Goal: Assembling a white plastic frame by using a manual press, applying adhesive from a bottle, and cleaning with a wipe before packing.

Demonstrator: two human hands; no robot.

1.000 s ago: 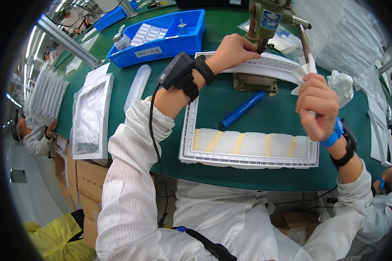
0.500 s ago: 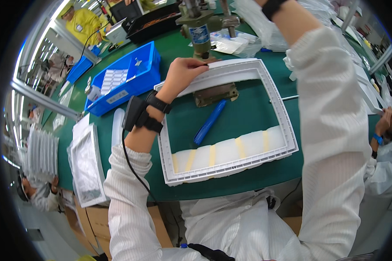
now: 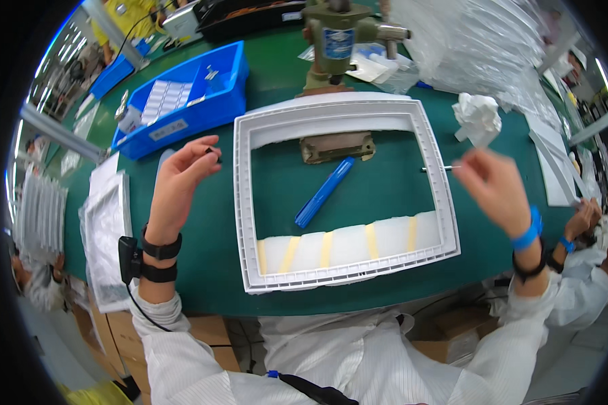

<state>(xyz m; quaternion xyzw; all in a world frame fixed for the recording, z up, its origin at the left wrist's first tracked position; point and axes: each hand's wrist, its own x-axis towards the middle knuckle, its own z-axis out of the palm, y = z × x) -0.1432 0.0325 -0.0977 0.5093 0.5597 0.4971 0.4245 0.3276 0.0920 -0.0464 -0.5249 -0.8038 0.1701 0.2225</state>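
My left hand [image 3: 182,185] is raised left of a white rectangular frame [image 3: 348,275], its thumb and fingers pinched on a small black piece [image 3: 213,151]. What kind of piece it is cannot be made out. On the other side, my right hand [image 3: 496,189] is smeared by motion, fingertips at the end of a thin metal rod [image 3: 440,168]; whether they grip it is unclear. The rod lies across the right side of the frame. Inside the opening, a blue pen [image 3: 324,193] rests on the green mat. White padding with yellow strips [image 3: 348,244] shows along the near side.
A green bench press [image 3: 334,50] stands behind the frame, its base [image 3: 338,147] visible through the opening. At left are a blue divided bin [image 3: 182,101] and a plastic-wrapped white frame [image 3: 108,236]. Crumpled white paper [image 3: 477,119] and plastic sheeting [image 3: 466,47] lie right. Co-workers sit nearby.
My left hand has left the frame's far edge and moved left with the black piece. From the far side, my right hand has come down to the rod. The view has shifted slightly.
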